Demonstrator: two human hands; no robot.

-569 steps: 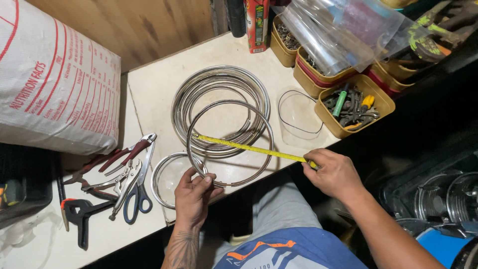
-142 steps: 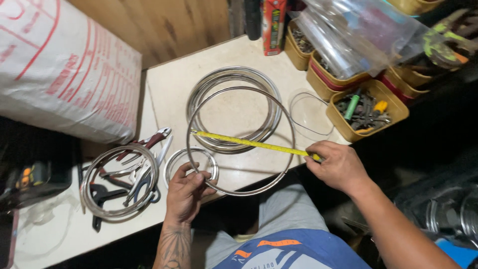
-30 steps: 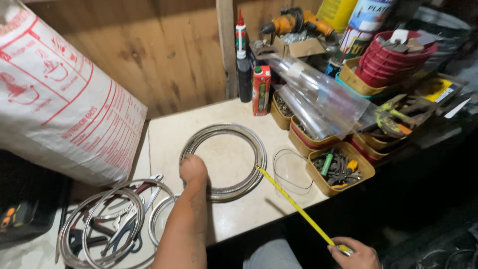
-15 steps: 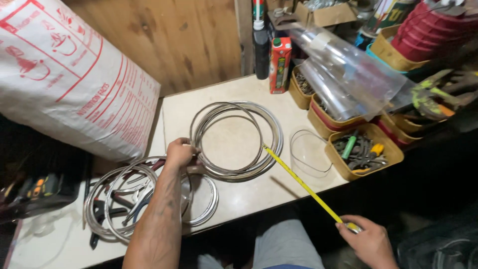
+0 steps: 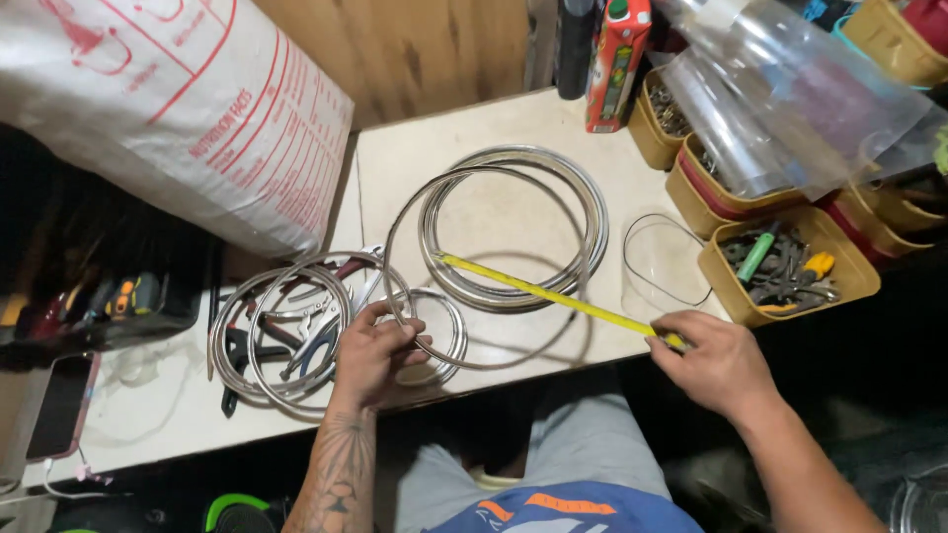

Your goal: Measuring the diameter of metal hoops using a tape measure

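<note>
My left hand [image 5: 373,353] grips a large single loop of silver wire [image 5: 553,341] near the table's front edge. The loop lies over a thick coil of the same wire [image 5: 594,212] on the cream table [image 5: 425,148]. My right hand [image 5: 713,363] holds the end of a yellow tape measure [image 5: 553,295], which stretches diagonally across the loop from its upper left side. Smaller wire rings [image 5: 281,336] lie to the left of my left hand, and another small ring [image 5: 449,341] sits just to its right.
Pliers and cutters [image 5: 306,336] lie under the small rings. A big white sack [image 5: 188,109] fills the left back. Yellow tubs of hardware [image 5: 790,266], a clear empty container [image 5: 662,262], plastic bags [image 5: 780,109] and a red carton [image 5: 617,64] crowd the right and back.
My left hand has lifted one big wire loop off the coil and pulled it toward the front edge. My right hand has risen and laid the tape across it.
</note>
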